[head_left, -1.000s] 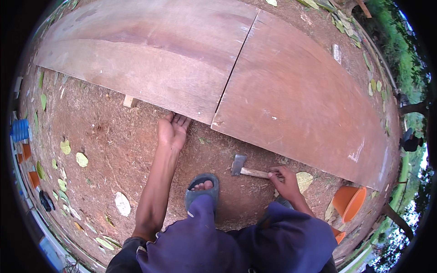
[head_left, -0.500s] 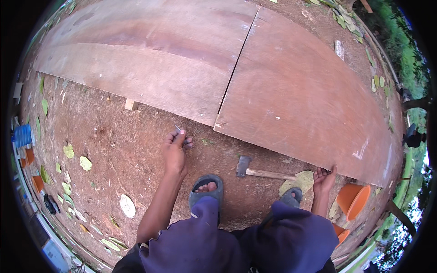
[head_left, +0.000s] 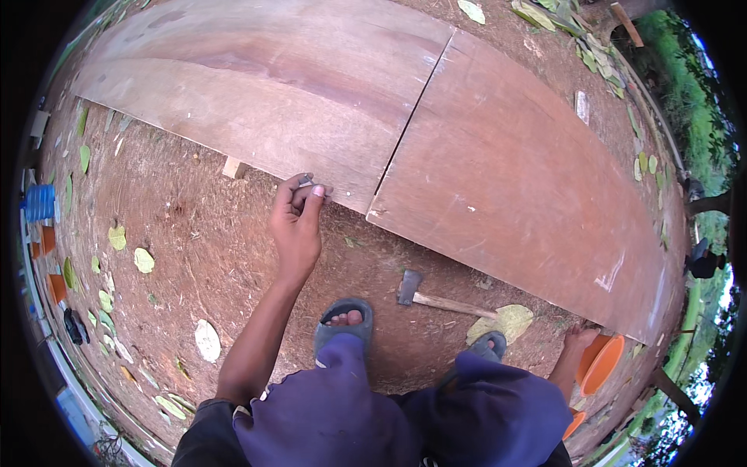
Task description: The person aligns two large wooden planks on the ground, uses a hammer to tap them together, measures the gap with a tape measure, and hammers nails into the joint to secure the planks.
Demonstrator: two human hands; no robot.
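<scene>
My left hand reaches over the near edge of the left plywood sheet, its fingers pinched on a thin grey nail that is mostly hidden by them. Beside it, a dark straight gap runs between this sheet and the reddish right plywood sheet. My right hand is by the right sheet's near edge, close to an orange bucket; its fingers are too small and hidden to read. Between my hands, a hatchet with a wooden handle lies on the ground in front of my sandals.
A wooden block juts from under the left sheet. Large leaves are scattered over the brown soil. At the far left are a blue ribbed container and orange buckets. Tree trunks and greenery line the right side.
My left hand has moved forward from above the soil to the left sheet's edge. My right hand has shifted right and nearer to me, toward the orange bucket.
</scene>
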